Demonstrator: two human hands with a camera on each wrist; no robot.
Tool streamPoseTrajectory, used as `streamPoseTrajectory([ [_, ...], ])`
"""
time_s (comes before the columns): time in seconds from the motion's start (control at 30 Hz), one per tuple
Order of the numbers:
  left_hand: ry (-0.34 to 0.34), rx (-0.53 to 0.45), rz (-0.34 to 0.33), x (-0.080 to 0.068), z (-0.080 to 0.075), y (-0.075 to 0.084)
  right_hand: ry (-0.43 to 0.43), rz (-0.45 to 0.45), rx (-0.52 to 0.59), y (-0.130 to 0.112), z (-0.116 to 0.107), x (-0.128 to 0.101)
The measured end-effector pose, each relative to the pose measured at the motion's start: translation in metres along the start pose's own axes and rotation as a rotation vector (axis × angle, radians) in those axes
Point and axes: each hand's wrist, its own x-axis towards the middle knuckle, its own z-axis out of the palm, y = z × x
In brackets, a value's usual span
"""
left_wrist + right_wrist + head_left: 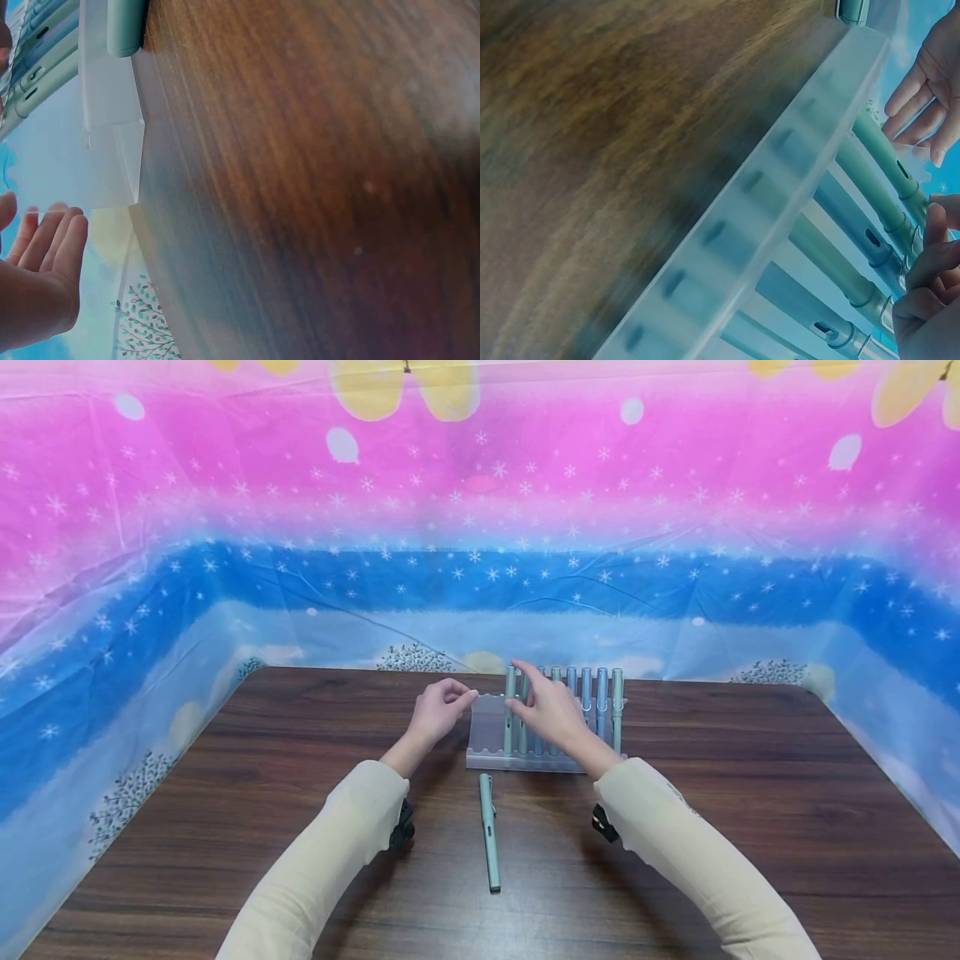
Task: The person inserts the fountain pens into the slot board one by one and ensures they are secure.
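Note:
A clear plastic pen stand holds a row of green and blue pens upright, leaning back. My right hand is at the leftmost green pen, thumb against its side and index finger at its top end; the other fingers curl in, as the right wrist view shows. My left hand is by the stand's upper left corner, fingertips right at the clear edge. In the left wrist view its fingers are fairly straight. A green capped pen lies on the table in front of the stand.
The dark wood table has rounded far corners. A printed pink and blue cloth hangs around its back and sides. Blue pens and another green one fill the stand's right part, beyond my right hand.

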Motion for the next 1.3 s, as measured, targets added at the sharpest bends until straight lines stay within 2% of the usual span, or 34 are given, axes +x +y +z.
streamPoseTrajectory([
  [0.43, 0.011, -0.009, -0.001, 0.000, 0.001, -0.001, -0.052, 0.021, -0.030, -0.001, -0.003, 0.004],
  [0.77, 0.009, 0.001, -0.009, 0.001, 0.001, -0.001, -0.039, -0.001, -0.020, -0.001, -0.003, 0.003],
  [1.07, 0.008, 0.001, -0.008, 0.000, 0.001, -0.001, 0.057, -0.087, 0.034, 0.003, -0.002, -0.006],
  [1.3, 0.016, 0.011, -0.005, 0.001, 0.001, -0.001, 0.046, -0.133, 0.053, 0.005, 0.002, -0.022],
])
